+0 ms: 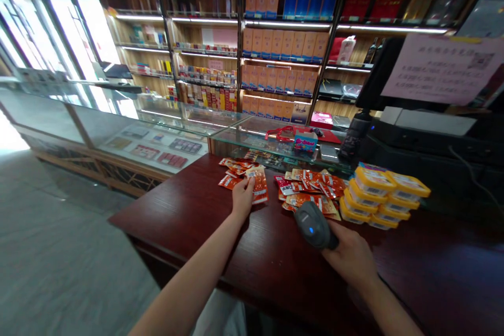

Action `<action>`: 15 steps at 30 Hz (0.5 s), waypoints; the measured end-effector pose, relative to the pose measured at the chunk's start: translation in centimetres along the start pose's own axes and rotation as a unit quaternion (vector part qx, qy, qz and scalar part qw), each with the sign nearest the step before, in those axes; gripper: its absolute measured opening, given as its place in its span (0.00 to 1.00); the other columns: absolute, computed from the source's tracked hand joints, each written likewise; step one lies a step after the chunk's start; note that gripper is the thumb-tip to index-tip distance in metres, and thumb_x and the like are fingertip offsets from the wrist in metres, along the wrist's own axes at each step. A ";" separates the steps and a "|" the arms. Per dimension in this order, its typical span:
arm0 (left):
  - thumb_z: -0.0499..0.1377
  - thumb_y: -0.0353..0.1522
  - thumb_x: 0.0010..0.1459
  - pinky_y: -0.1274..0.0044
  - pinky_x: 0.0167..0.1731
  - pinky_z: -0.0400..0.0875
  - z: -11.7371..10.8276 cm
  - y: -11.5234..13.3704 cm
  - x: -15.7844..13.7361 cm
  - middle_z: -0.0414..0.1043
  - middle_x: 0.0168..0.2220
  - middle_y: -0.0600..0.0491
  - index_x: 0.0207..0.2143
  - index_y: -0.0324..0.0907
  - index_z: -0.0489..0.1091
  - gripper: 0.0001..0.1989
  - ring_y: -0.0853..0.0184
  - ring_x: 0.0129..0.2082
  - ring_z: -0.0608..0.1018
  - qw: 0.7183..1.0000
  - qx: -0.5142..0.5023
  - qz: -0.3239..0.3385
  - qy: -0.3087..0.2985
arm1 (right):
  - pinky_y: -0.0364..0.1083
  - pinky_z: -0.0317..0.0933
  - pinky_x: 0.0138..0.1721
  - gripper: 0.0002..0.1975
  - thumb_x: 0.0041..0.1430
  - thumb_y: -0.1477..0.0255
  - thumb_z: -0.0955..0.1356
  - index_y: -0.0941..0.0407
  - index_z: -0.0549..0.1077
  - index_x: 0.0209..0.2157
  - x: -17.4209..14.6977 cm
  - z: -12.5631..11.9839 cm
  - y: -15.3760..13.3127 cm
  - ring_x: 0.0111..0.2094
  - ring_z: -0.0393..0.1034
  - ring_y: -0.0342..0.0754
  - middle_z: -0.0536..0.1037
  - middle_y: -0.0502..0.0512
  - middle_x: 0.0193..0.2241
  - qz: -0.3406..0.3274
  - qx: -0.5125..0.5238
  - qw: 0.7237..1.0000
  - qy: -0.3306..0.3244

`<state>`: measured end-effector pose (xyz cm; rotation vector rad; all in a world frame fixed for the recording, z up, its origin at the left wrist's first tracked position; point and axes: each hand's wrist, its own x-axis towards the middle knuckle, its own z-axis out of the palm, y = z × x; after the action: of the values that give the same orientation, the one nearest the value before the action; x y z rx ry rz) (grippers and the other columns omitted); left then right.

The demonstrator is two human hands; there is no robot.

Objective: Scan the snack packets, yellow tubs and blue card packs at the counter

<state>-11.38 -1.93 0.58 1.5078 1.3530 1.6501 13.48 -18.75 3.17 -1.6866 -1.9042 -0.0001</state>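
Observation:
My left hand (242,197) pinches an orange-red snack packet (259,185) by its left edge, just above the dark red counter. Behind that hand lies a small loose pile of similar packets (232,167). In my right hand (352,252) is a dark grey barcode scanner (313,224), its head turned toward the packets and a blue light glowing on top. A bigger heap of orange packets (309,184) spreads just beyond the scanner. Right of the heap, yellow-lidded plastic tubs (370,181) stand in two stacks.
A glass display case (189,121) runs behind the wooden counter (181,210). On its top sit a small colourful box (305,142) and a red lanyard (279,132). A monitor with a pink paper notice (441,71) rises at right. Shelves of boxes (283,44) line the wall.

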 end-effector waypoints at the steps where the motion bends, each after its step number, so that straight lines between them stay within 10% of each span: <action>1: 0.53 0.40 0.58 0.79 0.26 0.62 0.0 -0.1 0.0 0.65 0.19 0.56 0.19 0.40 0.65 0.19 0.70 0.22 0.68 1.000 0.001 -0.003 -0.001 | 0.46 0.64 0.34 0.16 0.50 0.71 0.66 0.52 0.75 0.42 0.4 -0.3 -0.6 0.36 0.76 0.54 0.81 0.53 0.34 0.014 0.031 0.999 -0.008; 7: 0.55 0.35 0.55 0.79 0.29 0.64 0.0 -0.3 0.0 0.65 0.22 0.55 0.20 0.40 0.66 0.12 0.69 0.26 0.69 0.999 0.027 0.025 0.001 | 0.49 0.67 0.41 0.20 0.47 0.64 0.71 0.57 0.76 0.42 2.4 -1.1 -4.8 0.40 0.74 0.54 0.81 0.57 0.39 0.033 0.278 0.960 -0.009; 15: 0.56 0.35 0.53 0.79 0.19 0.65 0.2 -0.6 -0.5 0.65 0.18 0.57 0.33 0.39 0.72 0.09 0.69 0.18 0.70 0.994 -0.069 -0.061 -0.059 | 0.40 0.52 0.15 0.16 0.47 0.60 0.71 0.59 0.75 0.33 2.9 -0.9 -7.4 0.12 0.55 0.40 0.64 0.43 0.10 0.119 0.383 0.912 -0.083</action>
<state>-11.17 -2.09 -0.19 1.3912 1.2176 1.5226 7.14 -17.89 7.94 -1.3599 -1.4855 0.8941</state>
